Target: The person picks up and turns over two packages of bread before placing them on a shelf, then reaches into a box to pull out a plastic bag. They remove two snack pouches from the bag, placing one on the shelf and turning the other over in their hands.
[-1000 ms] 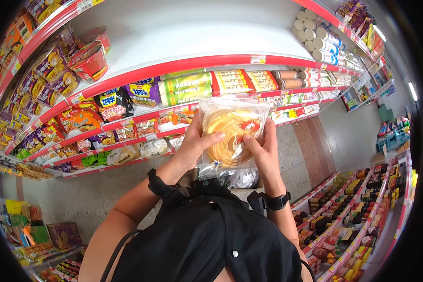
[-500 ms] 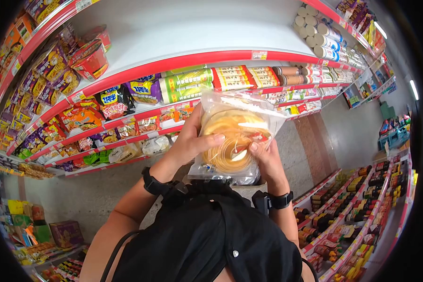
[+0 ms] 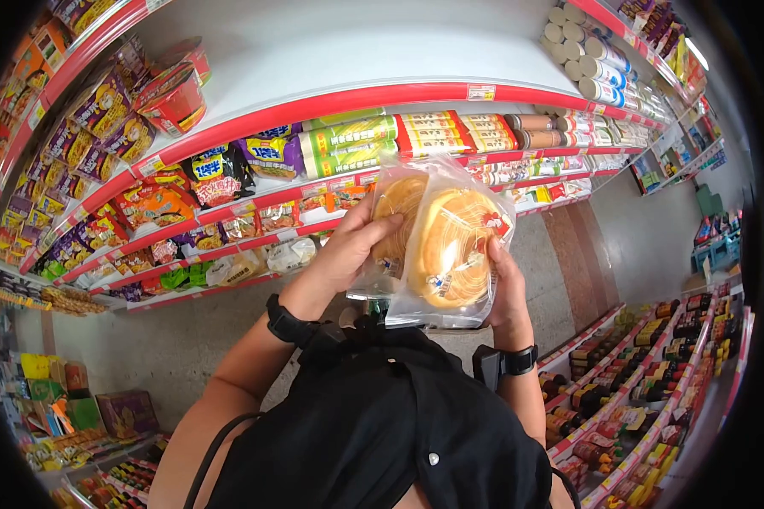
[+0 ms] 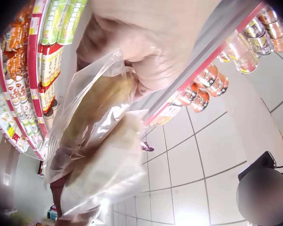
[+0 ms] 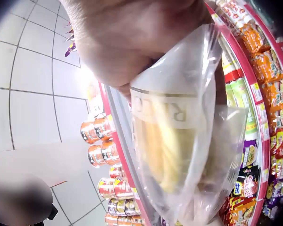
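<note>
Two clear plastic bags, each with a round golden spiral-patterned bread inside, are side by side in front of my chest in the head view. My left hand point(image 3: 344, 254) pinches the left bagged bread point(image 3: 406, 193), thumb on its front. With my right hand point(image 3: 508, 288) I grip the right bagged bread point(image 3: 457, 246) by its right edge, thumb on top near a red label. This right bag overlaps part of the left one. In the left wrist view, bagged bread point(image 4: 101, 101) extends below the hand; the right wrist view shows a bag point(image 5: 170, 141) with printed letters.
A shelf point(image 3: 373, 59) stands ahead, with red cup noodles point(image 3: 172, 97) at its left and white cylindrical packs point(image 3: 598, 68) at its right. Lower tiers hold noodle packets point(image 3: 216, 174). Sauce bottles point(image 3: 637, 365) line a rack at right. Tiled floor point(image 3: 560, 246) lies between.
The breads were stacked as one, the front one covering the other. Now they are fanned apart, my right hand having moved rightward with the front bag, uncovering the left one.
</note>
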Demonstrator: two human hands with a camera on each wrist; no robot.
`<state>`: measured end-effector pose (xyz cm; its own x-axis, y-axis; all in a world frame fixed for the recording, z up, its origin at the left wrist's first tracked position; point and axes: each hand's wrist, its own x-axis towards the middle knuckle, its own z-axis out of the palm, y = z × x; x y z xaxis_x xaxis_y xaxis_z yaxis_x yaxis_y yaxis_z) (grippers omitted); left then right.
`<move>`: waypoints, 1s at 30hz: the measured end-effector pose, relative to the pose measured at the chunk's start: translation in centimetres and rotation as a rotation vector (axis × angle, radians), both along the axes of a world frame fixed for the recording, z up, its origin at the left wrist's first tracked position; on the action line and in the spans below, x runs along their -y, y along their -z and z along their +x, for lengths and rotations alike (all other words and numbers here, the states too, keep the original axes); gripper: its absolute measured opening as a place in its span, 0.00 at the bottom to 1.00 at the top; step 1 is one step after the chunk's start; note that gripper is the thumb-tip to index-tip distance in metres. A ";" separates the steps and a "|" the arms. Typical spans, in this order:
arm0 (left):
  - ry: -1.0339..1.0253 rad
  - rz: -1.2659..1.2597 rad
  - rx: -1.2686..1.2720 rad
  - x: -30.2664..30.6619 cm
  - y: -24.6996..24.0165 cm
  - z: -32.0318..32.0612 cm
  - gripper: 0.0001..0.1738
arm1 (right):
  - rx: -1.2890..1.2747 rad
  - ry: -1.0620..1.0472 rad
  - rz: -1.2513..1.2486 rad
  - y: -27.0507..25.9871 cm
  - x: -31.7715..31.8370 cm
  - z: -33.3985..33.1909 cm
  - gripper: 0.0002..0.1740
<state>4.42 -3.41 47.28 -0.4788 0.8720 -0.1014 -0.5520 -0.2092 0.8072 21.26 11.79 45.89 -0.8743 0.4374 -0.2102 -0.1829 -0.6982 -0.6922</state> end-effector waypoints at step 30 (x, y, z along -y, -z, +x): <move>0.147 -0.113 -0.428 -1.3 0.0 -0.4 0.39 | -0.102 0.205 0.268 -0.3 -1.0 -2.8 0.34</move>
